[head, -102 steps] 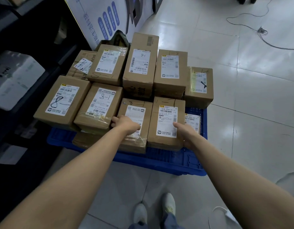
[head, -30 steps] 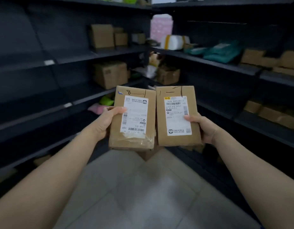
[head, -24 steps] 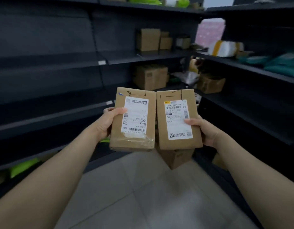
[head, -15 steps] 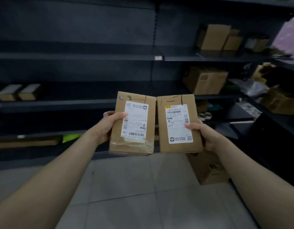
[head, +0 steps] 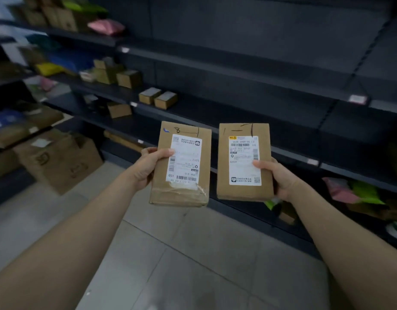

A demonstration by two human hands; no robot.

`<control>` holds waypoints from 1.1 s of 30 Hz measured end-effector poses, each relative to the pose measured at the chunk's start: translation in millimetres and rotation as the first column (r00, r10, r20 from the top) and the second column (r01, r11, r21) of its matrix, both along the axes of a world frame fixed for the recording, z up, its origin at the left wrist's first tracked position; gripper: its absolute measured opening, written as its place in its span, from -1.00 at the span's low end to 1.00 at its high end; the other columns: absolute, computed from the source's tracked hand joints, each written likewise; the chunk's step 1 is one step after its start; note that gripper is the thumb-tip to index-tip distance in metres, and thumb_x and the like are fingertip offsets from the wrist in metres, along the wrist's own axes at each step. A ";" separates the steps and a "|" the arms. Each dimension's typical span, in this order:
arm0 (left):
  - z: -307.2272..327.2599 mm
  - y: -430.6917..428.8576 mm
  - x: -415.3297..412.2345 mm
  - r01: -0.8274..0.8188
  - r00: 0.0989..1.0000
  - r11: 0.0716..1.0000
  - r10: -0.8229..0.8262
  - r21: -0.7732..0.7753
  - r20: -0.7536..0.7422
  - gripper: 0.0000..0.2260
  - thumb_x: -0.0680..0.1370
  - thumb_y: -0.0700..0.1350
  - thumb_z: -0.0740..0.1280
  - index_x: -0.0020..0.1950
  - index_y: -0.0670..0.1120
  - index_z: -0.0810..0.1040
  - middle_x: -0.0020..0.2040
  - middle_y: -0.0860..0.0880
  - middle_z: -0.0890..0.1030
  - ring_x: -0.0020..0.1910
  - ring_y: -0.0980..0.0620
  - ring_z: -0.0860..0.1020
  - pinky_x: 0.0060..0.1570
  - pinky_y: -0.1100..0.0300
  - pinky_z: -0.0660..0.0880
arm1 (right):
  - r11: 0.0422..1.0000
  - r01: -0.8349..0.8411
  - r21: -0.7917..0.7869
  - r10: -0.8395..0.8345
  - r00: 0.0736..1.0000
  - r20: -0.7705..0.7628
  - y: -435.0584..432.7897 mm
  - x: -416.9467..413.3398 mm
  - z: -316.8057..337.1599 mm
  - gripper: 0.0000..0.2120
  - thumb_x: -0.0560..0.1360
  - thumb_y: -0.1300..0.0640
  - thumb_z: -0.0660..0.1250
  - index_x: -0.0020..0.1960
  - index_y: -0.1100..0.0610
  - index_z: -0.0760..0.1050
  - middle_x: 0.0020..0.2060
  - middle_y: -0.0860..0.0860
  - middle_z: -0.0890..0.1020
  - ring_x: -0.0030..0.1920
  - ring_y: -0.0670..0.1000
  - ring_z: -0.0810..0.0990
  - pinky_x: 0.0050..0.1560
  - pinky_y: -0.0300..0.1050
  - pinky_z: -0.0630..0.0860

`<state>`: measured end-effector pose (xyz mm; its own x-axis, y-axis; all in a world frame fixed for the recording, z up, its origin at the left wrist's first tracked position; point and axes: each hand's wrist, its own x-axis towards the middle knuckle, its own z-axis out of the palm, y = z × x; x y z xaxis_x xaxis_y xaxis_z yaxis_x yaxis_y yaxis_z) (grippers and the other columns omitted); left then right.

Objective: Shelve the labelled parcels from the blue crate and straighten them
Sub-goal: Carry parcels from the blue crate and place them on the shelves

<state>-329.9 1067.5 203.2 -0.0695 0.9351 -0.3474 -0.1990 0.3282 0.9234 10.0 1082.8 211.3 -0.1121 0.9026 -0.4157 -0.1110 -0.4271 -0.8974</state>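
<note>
I hold two brown cardboard parcels upright in front of me, each with a white label facing me. My left hand [head: 148, 167] grips the left parcel [head: 182, 189] by its left edge, thumb on the label; an "8" is written at its top. My right hand [head: 277, 179] grips the right parcel [head: 242, 193] by its right edge, thumb on its label. A narrow gap separates the two parcels. Behind them runs a dark shelf unit [head: 260, 113] with long bare boards. The blue crate is out of sight.
Two small boxes [head: 158, 98] sit on a middle shelf to the left, with more boxes [head: 117, 73] and coloured bags beyond. A large carton [head: 59, 159] stands on the floor at left. Pink and green bags [head: 354, 191] lie on a low shelf at right.
I lifted both parcels off the crate and turned left along the shelving. The parcels have drawn slightly apart, and the two small boxes now lie closer, up and left of them.
</note>
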 end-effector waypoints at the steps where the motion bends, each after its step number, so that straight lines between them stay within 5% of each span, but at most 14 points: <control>1: 0.5 5.7 -13.1 -0.024 1.000 1.000 0.024 0.006 0.008 -0.19 0.11 0.07 0.59 0.24 -0.02 0.26 0.06 -0.13 0.64 -0.07 -0.08 0.68 -0.23 0.06 0.61 | 1.000 -0.025 0.002 0.025 1.000 -0.001 12.8 -13.3 0.7 -0.24 0.26 0.17 0.50 0.40 -0.02 0.30 0.10 0.10 0.67 0.08 0.20 0.65 0.04 0.23 0.57; 9: -15.8 73.4 -136.8 -0.134 0.991 0.991 0.134 0.009 0.024 -0.27 0.28 0.01 0.56 0.30 -0.08 0.25 0.13 -0.16 0.61 0.06 -0.14 0.62 0.08 -0.10 0.57 | 0.996 -0.090 -0.010 0.090 0.996 -0.012 120.4 -154.9 -16.3 -0.31 0.33 0.11 0.48 0.42 0.01 0.33 0.14 0.11 0.65 0.13 0.19 0.62 0.13 0.23 0.53; 17: -13.4 159.4 -226.1 -0.140 0.989 0.990 0.140 -0.003 0.050 -0.31 0.24 0.01 0.54 0.25 -0.07 0.27 0.07 -0.14 0.63 -0.01 -0.10 0.64 -0.08 -0.02 0.60 | 0.998 -0.031 -0.061 0.029 0.999 -0.030 202.1 -245.0 -36.9 -0.30 0.34 0.08 0.50 0.42 -0.03 0.32 0.14 0.09 0.65 0.14 0.20 0.61 0.20 0.30 0.47; 21: -21.7 202.1 -240.9 -0.115 0.991 0.993 0.116 -0.018 0.064 -0.25 0.15 0.04 0.55 0.23 -0.05 0.28 0.04 -0.11 0.63 -0.05 -0.08 0.65 -0.16 0.04 0.59 | 0.997 -0.010 -0.071 0.009 1.000 -0.024 244.0 -258.1 -40.9 -0.33 0.35 0.10 0.50 0.41 0.00 0.33 0.12 0.09 0.66 0.11 0.18 0.63 0.04 0.19 0.57; 27: -41.9 284.2 -256.5 -0.089 0.995 0.994 0.091 -0.057 0.032 -0.26 0.25 0.04 0.55 0.32 -0.07 0.29 0.11 -0.14 0.64 0.04 -0.13 0.64 -0.05 -0.05 0.61 | 0.996 -0.038 -0.086 0.039 0.999 0.015 332.0 -267.0 -57.8 -0.66 0.43 -0.03 0.42 0.19 -0.01 0.54 0.05 0.06 0.70 0.08 0.13 0.65 0.16 0.19 0.51; 31: -49.4 346.5 -266.7 -0.105 0.994 0.992 0.106 -0.075 0.006 -0.22 0.21 0.06 0.55 0.32 -0.07 0.28 0.13 -0.17 0.63 0.06 -0.17 0.63 0.07 -0.16 0.57 | 0.995 -0.041 -0.091 0.044 0.998 0.035 407.3 -273.0 -67.5 -0.54 0.38 -0.12 0.45 0.23 -0.04 0.52 0.02 0.04 0.71 0.08 0.12 0.63 -0.06 0.09 0.55; 33: -51.0 382.1 -270.4 -0.134 0.991 0.988 0.133 -0.081 -0.016 -0.24 0.19 0.06 0.56 0.28 -0.04 0.28 0.10 -0.16 0.64 0.02 -0.15 0.64 0.02 -0.13 0.59 | 0.994 -0.030 -0.106 0.037 0.998 0.056 449.4 -276.8 -72.0 -0.44 0.34 -0.15 0.47 0.30 -0.05 0.47 0.08 0.05 0.68 0.13 0.14 0.60 0.00 0.13 0.53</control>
